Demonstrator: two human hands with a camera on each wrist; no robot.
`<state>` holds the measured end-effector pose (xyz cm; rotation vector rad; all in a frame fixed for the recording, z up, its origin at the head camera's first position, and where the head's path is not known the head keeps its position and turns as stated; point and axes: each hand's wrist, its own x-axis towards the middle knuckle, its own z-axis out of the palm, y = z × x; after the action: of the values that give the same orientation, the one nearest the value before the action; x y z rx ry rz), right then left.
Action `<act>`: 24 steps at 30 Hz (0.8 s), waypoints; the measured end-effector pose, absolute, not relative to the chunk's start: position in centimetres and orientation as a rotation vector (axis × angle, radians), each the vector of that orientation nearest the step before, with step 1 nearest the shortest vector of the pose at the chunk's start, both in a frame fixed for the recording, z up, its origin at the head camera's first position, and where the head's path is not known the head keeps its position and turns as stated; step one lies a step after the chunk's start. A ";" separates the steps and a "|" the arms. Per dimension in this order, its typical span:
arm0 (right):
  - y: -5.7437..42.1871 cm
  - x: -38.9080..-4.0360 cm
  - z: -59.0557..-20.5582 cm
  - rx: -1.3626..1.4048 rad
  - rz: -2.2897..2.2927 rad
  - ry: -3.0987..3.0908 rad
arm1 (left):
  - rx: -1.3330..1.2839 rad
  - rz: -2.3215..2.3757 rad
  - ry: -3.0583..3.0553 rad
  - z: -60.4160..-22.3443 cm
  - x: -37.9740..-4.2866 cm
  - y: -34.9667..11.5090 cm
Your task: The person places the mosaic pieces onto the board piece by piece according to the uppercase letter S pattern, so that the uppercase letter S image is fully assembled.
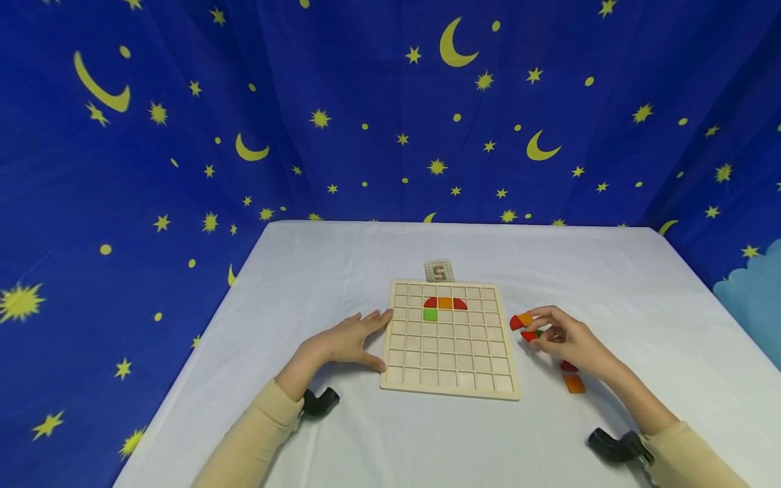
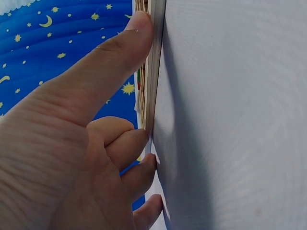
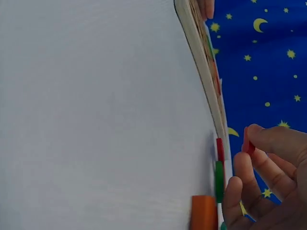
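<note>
A wooden grid board (image 1: 427,362) lies on the white table with two red curved pieces (image 1: 430,302), an orange square (image 1: 445,303) and a green square (image 1: 430,314) in its upper cells. The left hand (image 1: 348,339) rests along the board's left edge, thumb and fingers spread and touching its side (image 2: 153,72). To the right of the board, the right hand (image 1: 564,339) pinches a small red piece (image 3: 248,140) between thumb and fingertip. Around that hand lie an orange piece (image 1: 525,319), a red piece (image 1: 515,323) and a green piece (image 3: 219,182); the fingers partly hide some.
A small card (image 1: 439,271) with a grid and an S-like figure lies just behind the board. Nearer the right wrist are another orange square (image 1: 574,384) and a dark red piece (image 1: 569,366). A blue star-patterned curtain (image 1: 378,156) hangs behind the table.
</note>
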<state>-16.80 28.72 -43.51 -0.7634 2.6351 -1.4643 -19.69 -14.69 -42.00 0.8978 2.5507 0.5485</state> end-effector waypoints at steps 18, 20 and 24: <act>26.8 -18.4 -41.6 -0.675 -1.530 2.699 | 0.874 0.536 2.564 -42.4 -19.7 -14.8; 26.1 -18.7 -41.4 -0.686 -1.530 2.706 | 0.872 0.535 2.566 -42.3 -19.7 -14.8; 24.5 -19.4 -41.3 -0.722 -1.523 2.702 | 0.879 0.536 2.564 -42.3 -19.7 -14.8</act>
<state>-19.37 24.49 -41.31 -0.7222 2.7023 -1.5228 -19.72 -14.76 -42.27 0.8790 2.5636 0.5356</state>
